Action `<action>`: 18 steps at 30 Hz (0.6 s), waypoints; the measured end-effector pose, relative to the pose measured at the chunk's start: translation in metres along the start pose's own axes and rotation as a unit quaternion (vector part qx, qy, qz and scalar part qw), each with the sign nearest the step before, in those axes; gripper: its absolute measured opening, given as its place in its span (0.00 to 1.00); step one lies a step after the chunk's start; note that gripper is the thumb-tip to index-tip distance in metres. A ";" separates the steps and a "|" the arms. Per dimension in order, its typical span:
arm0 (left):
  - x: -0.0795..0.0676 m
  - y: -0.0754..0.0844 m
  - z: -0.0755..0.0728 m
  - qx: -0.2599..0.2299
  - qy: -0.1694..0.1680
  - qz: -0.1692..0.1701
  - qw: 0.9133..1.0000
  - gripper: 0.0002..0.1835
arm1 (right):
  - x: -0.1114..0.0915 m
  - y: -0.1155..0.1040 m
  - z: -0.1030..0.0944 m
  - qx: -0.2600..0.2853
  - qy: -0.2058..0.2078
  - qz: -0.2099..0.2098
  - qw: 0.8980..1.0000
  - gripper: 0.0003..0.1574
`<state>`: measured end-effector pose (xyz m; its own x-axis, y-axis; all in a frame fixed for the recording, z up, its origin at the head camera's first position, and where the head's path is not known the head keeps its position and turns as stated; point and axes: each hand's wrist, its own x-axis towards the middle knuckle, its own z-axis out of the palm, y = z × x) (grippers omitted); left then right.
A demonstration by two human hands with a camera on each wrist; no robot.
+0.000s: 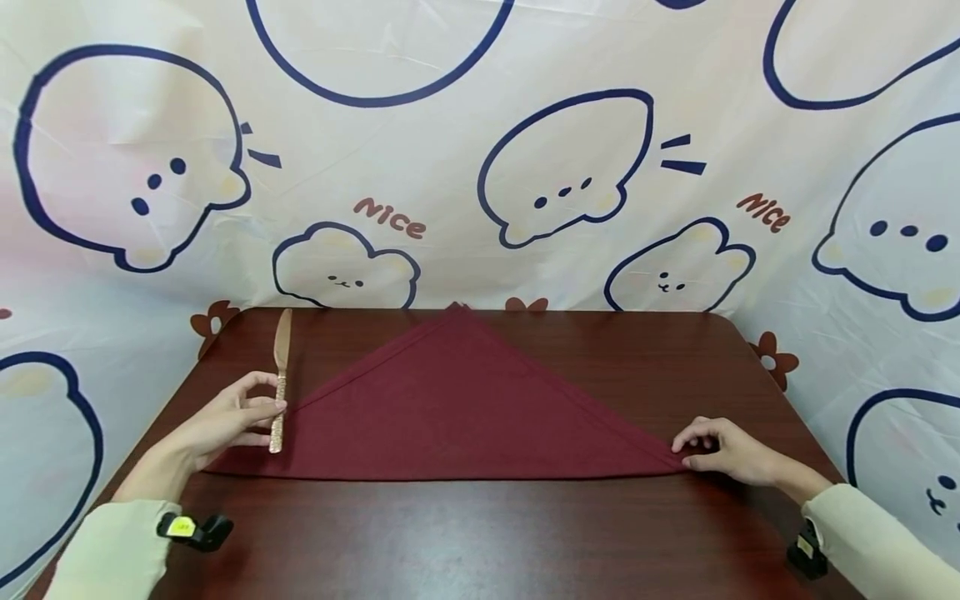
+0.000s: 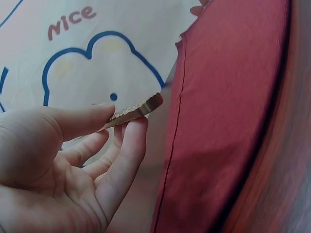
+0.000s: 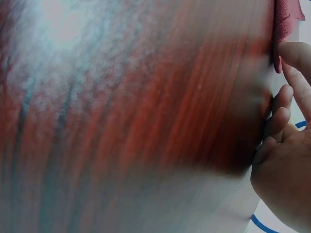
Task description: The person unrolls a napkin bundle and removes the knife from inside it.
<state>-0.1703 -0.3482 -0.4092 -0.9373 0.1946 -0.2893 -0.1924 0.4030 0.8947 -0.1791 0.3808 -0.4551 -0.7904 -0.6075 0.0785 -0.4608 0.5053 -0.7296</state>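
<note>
My left hand [image 1: 225, 421] holds a gold table knife [image 1: 282, 342] by its textured handle, blade pointing away from me. Thumb and fingers pinch the handle in the left wrist view, where the knife's butt end [image 2: 153, 103] sticks out past the fingertips. Below and beside it lies a dark red cloth napkin [image 1: 457, 408], folded into a triangle with its long edge toward me. At the napkin's right corner, my right hand [image 1: 731, 454] pinches the tip between thumb and fingers. The right wrist view catches that cloth corner [image 3: 283, 29] by the fingers of the right hand [image 3: 286, 155].
The napkin lies on a dark brown wooden table [image 1: 480, 542] with a glossy top. Behind and around the table hangs a pale curtain [image 1: 450, 167] printed with blue cartoon outlines. The napkin's peak reaches the table's far edge.
</note>
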 end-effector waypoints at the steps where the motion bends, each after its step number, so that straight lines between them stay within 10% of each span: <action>1: 0.001 0.001 0.003 -0.004 0.001 0.000 1.000 0.26 | 0.000 0.000 0.000 0.001 -0.001 0.001 1.000 0.07; 18: 0.024 0.020 0.037 -0.045 -0.005 0.005 0.999 0.24 | 0.001 -0.001 0.000 -0.007 0.007 0.002 1.000 0.08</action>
<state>-0.1854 -0.3030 -0.4110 -0.9363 0.2071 -0.2836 -0.2092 0.3194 0.9242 -0.1796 0.3800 -0.4543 -0.7979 -0.5966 0.0857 -0.4637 0.5166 -0.7198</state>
